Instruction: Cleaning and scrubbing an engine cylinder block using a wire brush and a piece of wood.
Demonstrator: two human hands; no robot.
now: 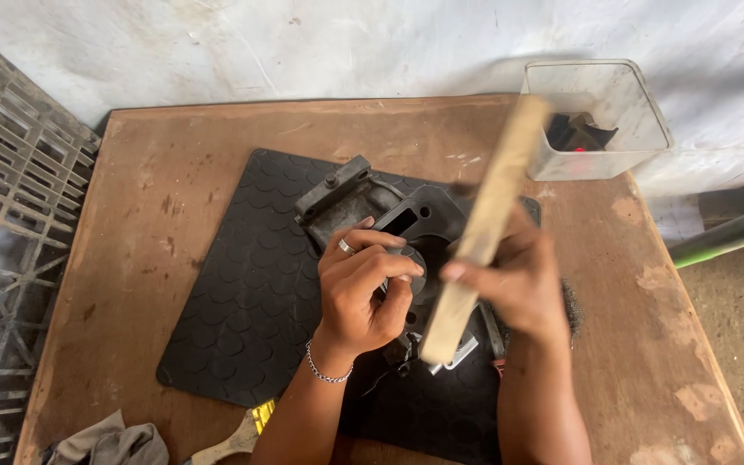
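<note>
A dark cast metal engine part [363,202] lies on a black rubber mat [251,293] on a brown wooden table [157,164]. My left hand [362,288], with a ring and a wrist chain, grips a small dark round piece against the top of that part. My right hand [518,275] is closed around a pale wooden stick [488,224], which is raised above the part and blurred by motion. Small metal tools lie under my hands, partly hidden.
A clear plastic box [600,120] with dark pieces stands at the table's back right corner. A brush with a wooden handle [234,439] and a grey rag [109,443] lie at the front edge. A grey plastic grid [10,241] leans at the left.
</note>
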